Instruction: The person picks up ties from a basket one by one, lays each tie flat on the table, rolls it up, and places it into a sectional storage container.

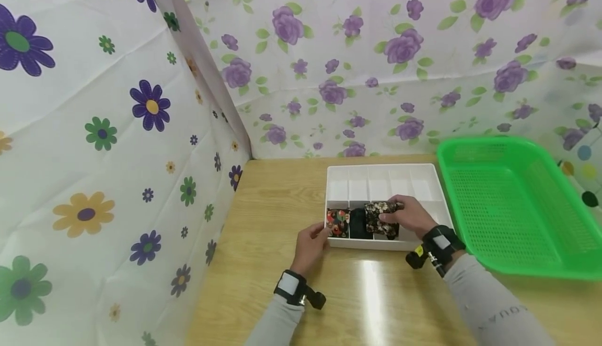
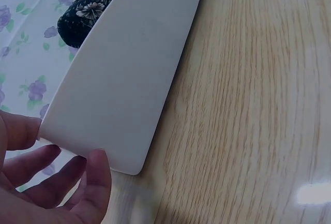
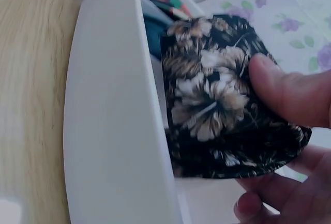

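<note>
A white divided organizer box [image 1: 390, 244] sits on the wooden table. My left hand [image 1: 310, 246] grips its front left corner, thumb at the rim and fingers against the outer side. In my right hand [image 1: 411, 215] is a folded black cloth with beige and white flowers [image 3: 207, 89], pinched with the thumb on its top face and the fingers on the other side. This cloth is over the front row, partly below the rim in the right wrist view. Left of it, a dark teal folded cloth [image 1: 359, 224] and a red-and-orange patterned one [image 1: 338, 222] fill neighbouring front compartments.
A green plastic basket [image 1: 512, 205] stands close to the box's right side. Flower-printed sheets hang behind [image 1: 357, 74] and at the left [image 1: 117, 179]. Bare wooden tabletop [image 1: 277, 194] shows left of the box and in front.
</note>
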`<state>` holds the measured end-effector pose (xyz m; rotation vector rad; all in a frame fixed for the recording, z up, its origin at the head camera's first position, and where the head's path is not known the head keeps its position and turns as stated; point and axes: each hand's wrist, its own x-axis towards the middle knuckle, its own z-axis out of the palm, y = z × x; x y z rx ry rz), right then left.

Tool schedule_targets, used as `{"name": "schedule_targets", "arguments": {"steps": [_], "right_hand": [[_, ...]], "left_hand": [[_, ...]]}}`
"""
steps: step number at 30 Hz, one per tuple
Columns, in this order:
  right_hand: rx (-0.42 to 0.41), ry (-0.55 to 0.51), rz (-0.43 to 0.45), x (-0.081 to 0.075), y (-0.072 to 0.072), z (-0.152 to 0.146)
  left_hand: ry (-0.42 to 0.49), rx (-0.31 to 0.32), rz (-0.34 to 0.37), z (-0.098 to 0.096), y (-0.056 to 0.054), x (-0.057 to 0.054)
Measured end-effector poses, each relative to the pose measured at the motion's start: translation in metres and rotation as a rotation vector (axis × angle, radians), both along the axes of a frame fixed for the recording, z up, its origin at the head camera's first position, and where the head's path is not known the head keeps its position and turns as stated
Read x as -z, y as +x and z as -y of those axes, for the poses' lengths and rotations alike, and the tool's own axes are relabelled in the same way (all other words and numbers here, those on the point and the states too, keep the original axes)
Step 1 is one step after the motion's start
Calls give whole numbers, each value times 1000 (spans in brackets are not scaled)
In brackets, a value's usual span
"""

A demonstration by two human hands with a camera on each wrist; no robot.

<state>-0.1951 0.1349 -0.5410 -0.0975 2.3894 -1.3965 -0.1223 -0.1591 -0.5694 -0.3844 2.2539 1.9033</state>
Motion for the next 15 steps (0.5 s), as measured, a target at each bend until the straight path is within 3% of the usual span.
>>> {"name": "schedule_targets", "arguments": {"steps": [9, 15], "right_hand": [[-165, 133, -102, -9, -12, -2], [-232, 163, -101, -15, -16, -2]], "left_hand": [[-12, -1, 13, -1, 0, -3], [-11, 6, 21, 1, -1, -2]]}}
